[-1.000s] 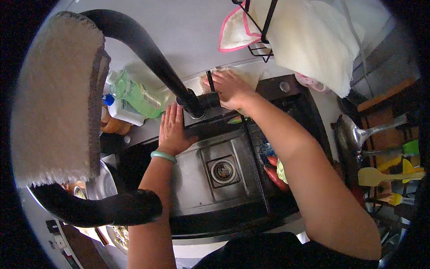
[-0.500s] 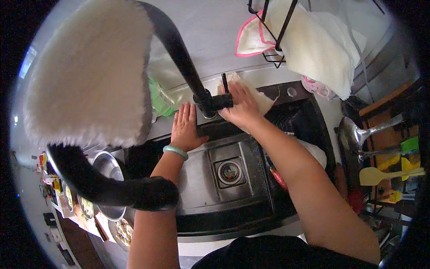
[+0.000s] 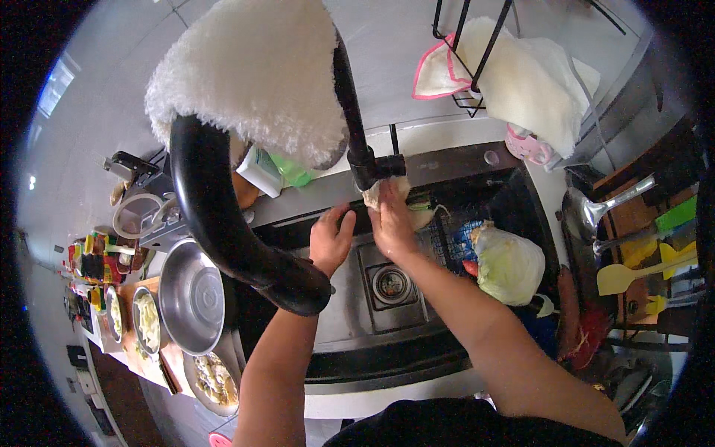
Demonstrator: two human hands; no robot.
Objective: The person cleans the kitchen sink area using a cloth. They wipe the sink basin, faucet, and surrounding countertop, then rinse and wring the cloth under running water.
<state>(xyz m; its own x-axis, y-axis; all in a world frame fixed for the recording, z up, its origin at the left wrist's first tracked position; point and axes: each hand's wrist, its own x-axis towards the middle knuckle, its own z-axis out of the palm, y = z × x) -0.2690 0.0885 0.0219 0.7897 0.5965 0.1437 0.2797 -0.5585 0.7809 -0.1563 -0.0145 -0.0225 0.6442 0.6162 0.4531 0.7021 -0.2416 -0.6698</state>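
A small off-white cloth (image 3: pixel 400 186) is bunched under the fingers of my right hand (image 3: pixel 392 223), at the base of the black faucet (image 3: pixel 365 167). My left hand (image 3: pixel 331 238) hovers over the sink's back edge, just left of the right hand. Its thumb stands apart from the loosely bent fingers, and I see nothing in it. Below both hands lies the steel sink basin (image 3: pixel 342 328) with a round drain (image 3: pixel 392 284). The faucet's thick curved spout passes in front of my left wrist, with a white fluffy cloth (image 3: pixel 246 82) draped over it.
A bagged cabbage (image 3: pixel 510 264) sits at the sink's right side. Ladles and a yellow spatula (image 3: pixel 625 279) lie farther right. On the left are a steel bowl (image 3: pixel 191 298) and a plate of food (image 3: pixel 214 381). A green-and-white bottle (image 3: pixel 262 173) stands behind the sink.
My right hand has drawn the cloth from behind the faucet toward the sink. My left hand has moved off the back ledge, its fingers now bent. The view has shifted left.
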